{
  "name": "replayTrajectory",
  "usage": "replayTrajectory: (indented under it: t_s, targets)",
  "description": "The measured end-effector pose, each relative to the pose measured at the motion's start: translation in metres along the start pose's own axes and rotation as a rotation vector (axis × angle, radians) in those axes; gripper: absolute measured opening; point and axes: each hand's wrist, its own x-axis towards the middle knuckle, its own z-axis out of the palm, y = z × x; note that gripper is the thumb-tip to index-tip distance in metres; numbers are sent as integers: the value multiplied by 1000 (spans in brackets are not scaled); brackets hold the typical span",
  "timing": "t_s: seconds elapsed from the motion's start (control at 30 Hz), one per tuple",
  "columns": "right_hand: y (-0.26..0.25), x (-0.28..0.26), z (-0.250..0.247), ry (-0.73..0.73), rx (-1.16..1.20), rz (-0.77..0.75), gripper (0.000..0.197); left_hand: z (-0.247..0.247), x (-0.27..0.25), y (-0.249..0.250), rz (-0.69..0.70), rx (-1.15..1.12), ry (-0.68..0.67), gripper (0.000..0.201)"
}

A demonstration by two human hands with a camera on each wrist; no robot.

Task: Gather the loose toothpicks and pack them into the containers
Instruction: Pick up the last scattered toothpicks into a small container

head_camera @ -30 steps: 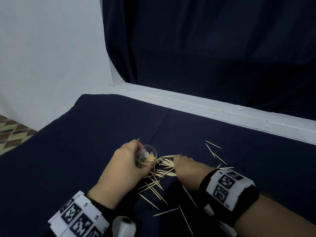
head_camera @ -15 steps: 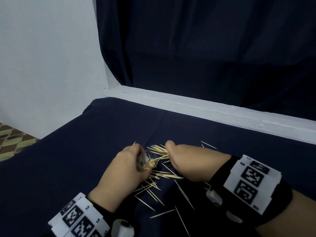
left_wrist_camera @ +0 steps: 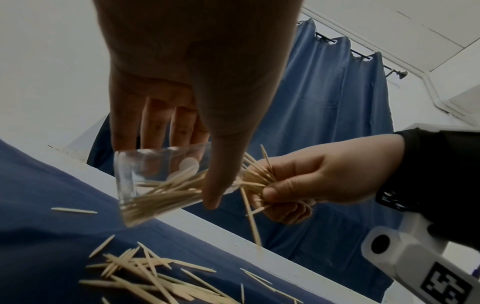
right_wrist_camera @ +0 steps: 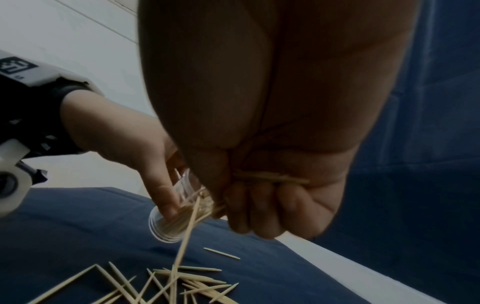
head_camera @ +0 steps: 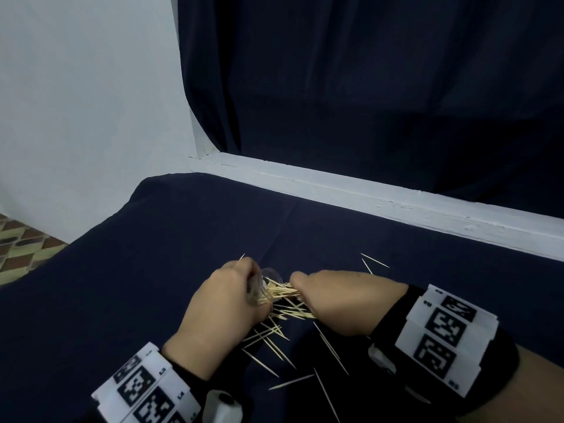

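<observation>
Since the earlier frame the right hand [head_camera: 332, 300] has lifted a bundle of toothpicks [left_wrist_camera: 257, 176] to the container's mouth. Left hand [head_camera: 227, 303] grips the clear container [left_wrist_camera: 155, 181] tilted sideways, likely so picks slide in. Right hand's fingers curl round the bundle. Loose toothpicks [head_camera: 274, 334] lie mid-desk on the navy cloth [head_camera: 122, 285]; white ledge [head_camera: 366, 196] and dark curtain [head_camera: 366, 87] behind.

We hold a clear container [left_wrist_camera: 155, 181] tilted on its side in our left hand [left_wrist_camera: 192, 86], thumb across its wall, toothpicks lying inside. Our right hand [left_wrist_camera: 319, 183] pinches a bundle of toothpicks [left_wrist_camera: 255, 176] at its mouth. Loose toothpicks [left_wrist_camera: 155, 275] lie scattered on the dark blue tabletop [left_wrist_camera: 39, 236] below.
</observation>
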Motion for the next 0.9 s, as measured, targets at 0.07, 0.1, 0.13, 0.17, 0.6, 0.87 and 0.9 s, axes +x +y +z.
replayTrajectory:
  t_s: [0.07,0.1,0.13,0.17,0.6,0.87,0.9]
  targets:
    - [-1,1,-1,9,-25,7,11,0,0,1,27,18,-12,33]
    - [-2,1,-2,24,-39,11,13,1,0,2,44,26,-19,33]
    - [-3,1,-3,45,-52,16,16,1,-1,3,61,35,-26,32]
    - [-5,2,-3,61,-66,20,20,2,-1,4,75,44,-32,31]
    - [10,10,-5,343,457,70,21,1,-1,7,67,-2,-34,41]
    - [6,2,-2,512,564,-16,14,3,-2,9,72,-117,-19,42]
    - [5,1,-2,523,570,-12,17,3,-3,9,74,-123,-12,42]
